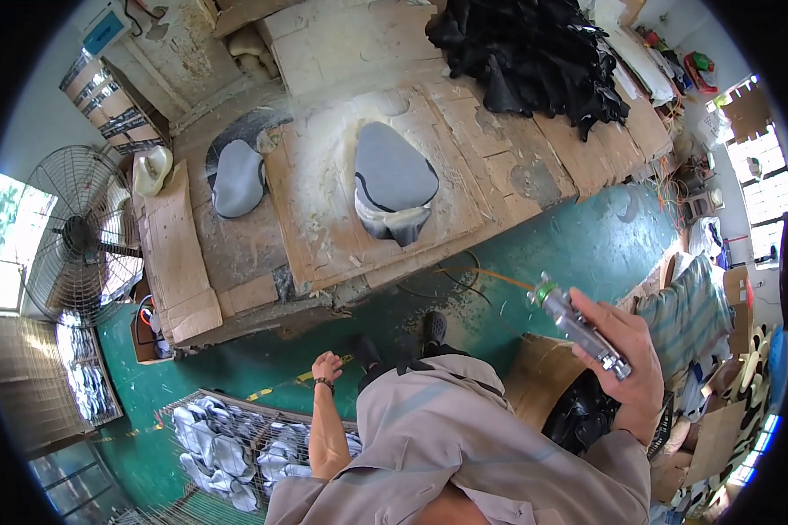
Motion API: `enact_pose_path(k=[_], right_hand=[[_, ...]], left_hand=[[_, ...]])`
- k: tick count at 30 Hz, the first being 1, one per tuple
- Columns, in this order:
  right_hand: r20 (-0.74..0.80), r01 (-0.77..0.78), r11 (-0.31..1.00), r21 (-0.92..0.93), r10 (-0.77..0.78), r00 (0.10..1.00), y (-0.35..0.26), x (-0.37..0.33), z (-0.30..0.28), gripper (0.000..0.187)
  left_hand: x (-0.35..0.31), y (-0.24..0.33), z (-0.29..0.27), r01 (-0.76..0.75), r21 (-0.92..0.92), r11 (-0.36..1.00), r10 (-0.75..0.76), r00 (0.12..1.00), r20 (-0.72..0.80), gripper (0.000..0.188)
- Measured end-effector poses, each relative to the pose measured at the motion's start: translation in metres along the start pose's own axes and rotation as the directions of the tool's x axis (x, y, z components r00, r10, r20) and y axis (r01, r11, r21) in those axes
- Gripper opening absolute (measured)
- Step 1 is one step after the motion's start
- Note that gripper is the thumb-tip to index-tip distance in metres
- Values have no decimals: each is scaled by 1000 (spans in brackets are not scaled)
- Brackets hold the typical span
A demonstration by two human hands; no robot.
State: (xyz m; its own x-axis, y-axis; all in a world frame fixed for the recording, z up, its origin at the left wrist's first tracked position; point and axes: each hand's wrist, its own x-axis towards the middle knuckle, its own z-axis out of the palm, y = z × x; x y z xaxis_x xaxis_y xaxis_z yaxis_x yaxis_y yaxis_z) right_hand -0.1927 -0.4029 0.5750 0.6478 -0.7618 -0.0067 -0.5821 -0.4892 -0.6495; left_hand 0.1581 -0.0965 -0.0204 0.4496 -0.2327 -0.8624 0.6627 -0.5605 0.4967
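My right hand [617, 346] grips a metal spray gun [578, 325] on the right, away from the table. An orange hose [490, 276] runs from the gun's green-ringed end. My left hand [327, 366] hangs low beside my body, its fingers curled, with nothing visible in them. In front of me on the worktable [490, 179] lies a large grey saddle-shaped pad [394, 162] with a dark edge. Pale and black material shows at its near end. To its left rests a smaller grey pad [238, 179] with a dark rim.
Black sheet material [525, 61] is heaped at the table's far right. A large fan [77, 234] stands left, near a taped carton [114, 105]. Behind my left hand a wire rack [258, 407] carries several grey pieces. An open cardboard box [538, 376] stands at my right.
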Motion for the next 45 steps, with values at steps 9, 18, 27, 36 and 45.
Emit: enact_pose_path(k=[9,18,27,36,45], right_hand=[[51,-50,998,-32,52,997,-17,-5,11,55],[-51,-34,993,-109,28,998,-62,8,38,52],[-53,11,977,-214,-23,998,-129,13,79,53],[-2,54,958,-282,-57,998,-184,-3,116,68],[-21,70,917,-393,-86,996,-206,-31,129,60]], left_hand=[[-5,-59,-21,179,82,981,-178,984,-17,29],[-2,-79,-45,233,-4,973,-233,972,-12,32],[17,-65,-69,145,45,988,-147,989,32,32],[32,-80,-116,162,52,985,-165,984,69,32],[35,-91,-136,192,70,979,-198,977,84,31]])
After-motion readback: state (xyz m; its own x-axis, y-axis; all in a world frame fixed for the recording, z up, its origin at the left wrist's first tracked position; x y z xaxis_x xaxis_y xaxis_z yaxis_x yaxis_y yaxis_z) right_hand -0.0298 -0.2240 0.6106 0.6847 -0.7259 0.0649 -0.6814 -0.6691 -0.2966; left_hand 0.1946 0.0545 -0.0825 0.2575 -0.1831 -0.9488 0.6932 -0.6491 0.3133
